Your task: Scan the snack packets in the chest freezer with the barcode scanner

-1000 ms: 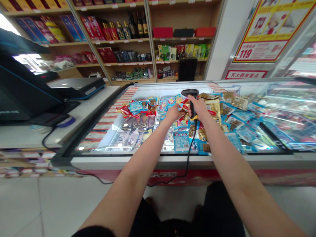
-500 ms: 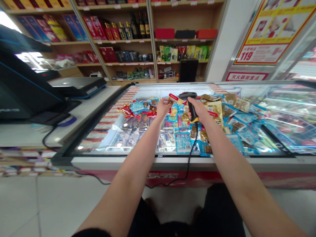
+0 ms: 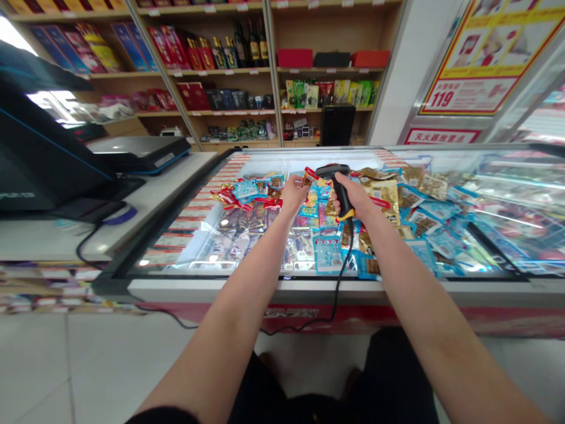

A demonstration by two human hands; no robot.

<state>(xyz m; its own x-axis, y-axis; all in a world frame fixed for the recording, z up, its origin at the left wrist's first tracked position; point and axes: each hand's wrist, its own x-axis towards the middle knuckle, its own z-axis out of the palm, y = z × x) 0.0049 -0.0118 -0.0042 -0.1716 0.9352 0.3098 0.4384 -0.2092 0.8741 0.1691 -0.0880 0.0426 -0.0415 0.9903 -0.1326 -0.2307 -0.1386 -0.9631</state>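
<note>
My left hand (image 3: 293,194) is raised over a glass-topped chest freezer (image 3: 282,287), shut on a small red and yellow snack packet (image 3: 311,175) that sticks up past the fingers. My right hand (image 3: 355,197) grips a black and yellow handheld barcode scanner (image 3: 338,188). Its head points left, just beside that packet and not touching it. Its black cord (image 3: 343,265) hangs down over the freezer's front edge. Beneath both hands lie heaps of blue, gold and red snack packets (image 3: 329,253).
To the left stand a white checkout counter (image 3: 110,229), a black register (image 3: 39,153) and a flat scale (image 3: 139,154). Wooden shelves (image 3: 220,70) of boxes and bottles rise behind the freezer. A yellow and red poster (image 3: 468,65) hangs at the right.
My left hand has risen from the pile and moved left with the packet in it. The scanner has tilted left, closer to the packet.
</note>
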